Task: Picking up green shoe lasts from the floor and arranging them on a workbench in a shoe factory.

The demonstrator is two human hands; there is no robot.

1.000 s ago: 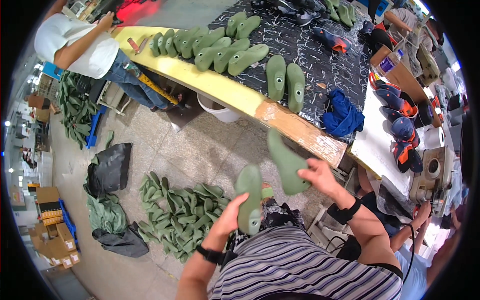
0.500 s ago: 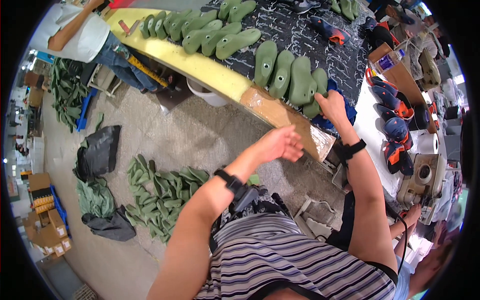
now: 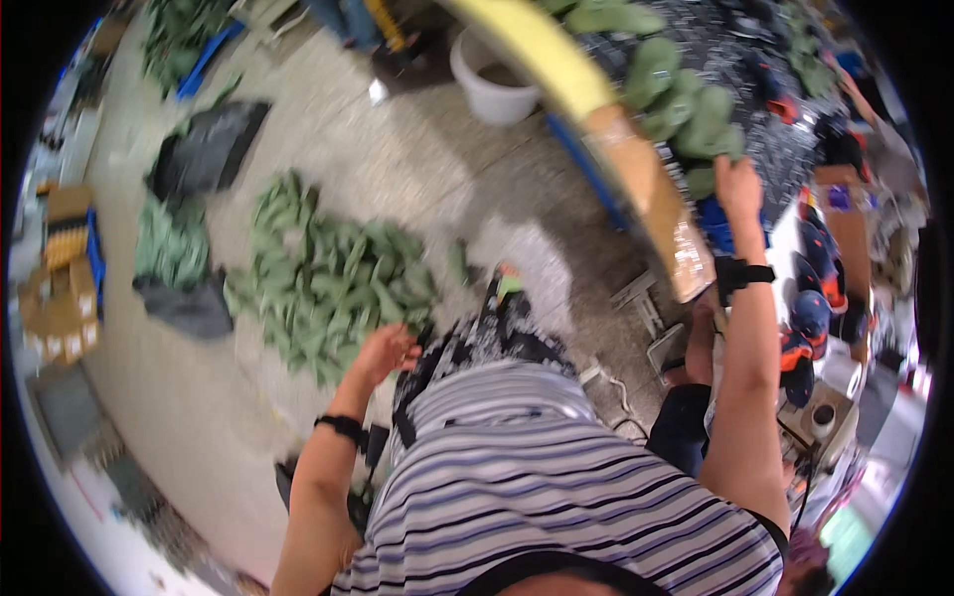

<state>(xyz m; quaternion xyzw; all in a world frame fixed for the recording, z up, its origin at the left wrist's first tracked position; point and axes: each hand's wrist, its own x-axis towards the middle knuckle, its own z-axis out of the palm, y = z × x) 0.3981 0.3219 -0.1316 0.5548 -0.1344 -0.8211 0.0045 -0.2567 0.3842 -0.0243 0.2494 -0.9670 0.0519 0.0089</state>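
On the dark table stand several green shoe lasts (image 3: 708, 124), blurred by motion. My right hand (image 3: 739, 194) is at the near end of this row, its fingers closed at the end of a last beside a blue cloth (image 3: 731, 226). My left hand (image 3: 391, 353) hangs low by my left side, fingers loosely bent and apart, with nothing visible in it. In the head view it overlaps the edge of a big heap of green shoe lasts (image 3: 328, 273) on the floor; I see no grip on any of them.
The table's padded yellow edge (image 3: 561, 50) continues into a brown taped part (image 3: 636, 164). A white bucket (image 3: 492, 94) stands beneath it. Dark blue and orange shoes (image 3: 810, 313) line the right side. Black bags (image 3: 209, 144) and cardboard boxes (image 3: 60, 298) lie left; another person's leg (image 3: 696, 343) is near the table.
The view has swung left and down toward the floor heap. My left hand has dropped from near the table edge to my side. My right hand stays at the lasts.
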